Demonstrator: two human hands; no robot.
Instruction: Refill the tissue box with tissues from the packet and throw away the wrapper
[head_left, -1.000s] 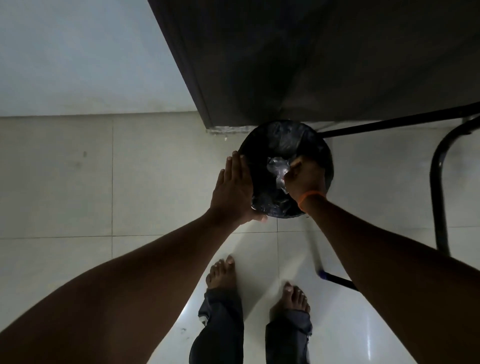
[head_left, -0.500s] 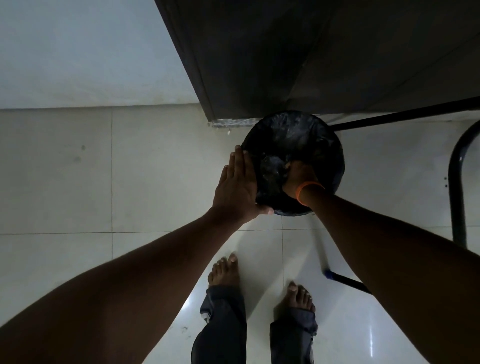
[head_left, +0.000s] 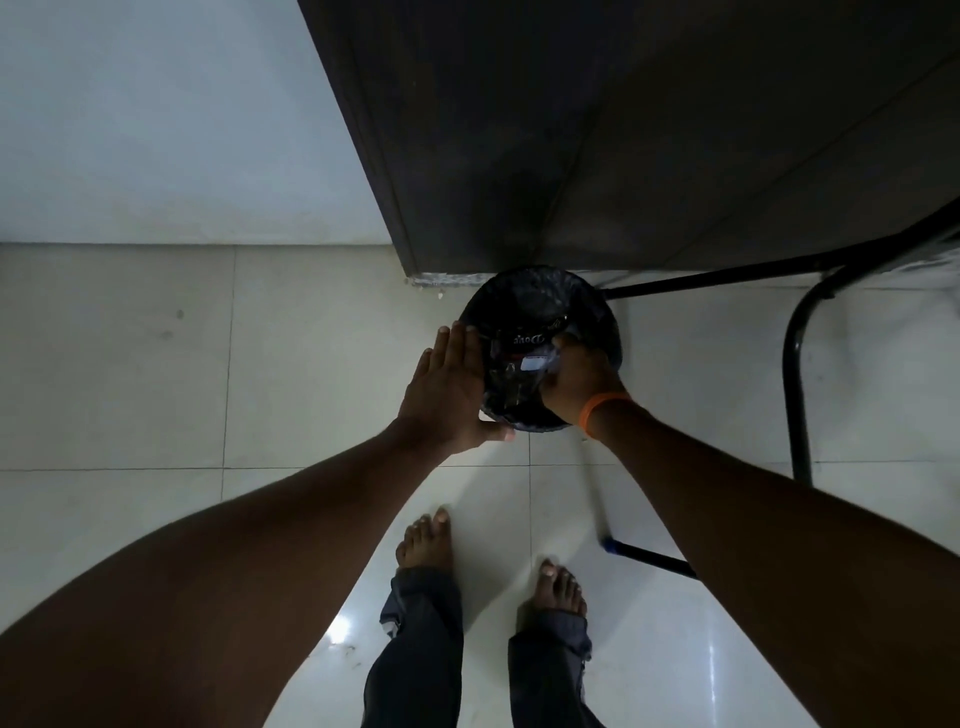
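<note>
A round black trash bin (head_left: 597, 312) with a black liner stands on the floor against a dark cabinet. Inside it lies the clear plastic wrapper (head_left: 522, 345) with dark print and a small white label. My right hand (head_left: 576, 382), with an orange band at the wrist, reaches into the bin from the near right, its fingers curled on the wrapper's right edge. My left hand (head_left: 447, 387) lies flat against the bin's left side, thumb hooked round the near rim. The tissue box is out of view.
A dark cabinet (head_left: 623, 135) rises right behind the bin. A black metal chair frame (head_left: 797, 384) stands to the right, one leg with a blue tip (head_left: 608, 544) near my bare feet (head_left: 423, 540). Pale tiled floor (head_left: 156, 364) spreads left, up to a white wall.
My right hand carried the crumpled wrapper over the bin, pushed it down inside, and now sits at the near right with the wrapper spread in the bin. The left hand kept its place.
</note>
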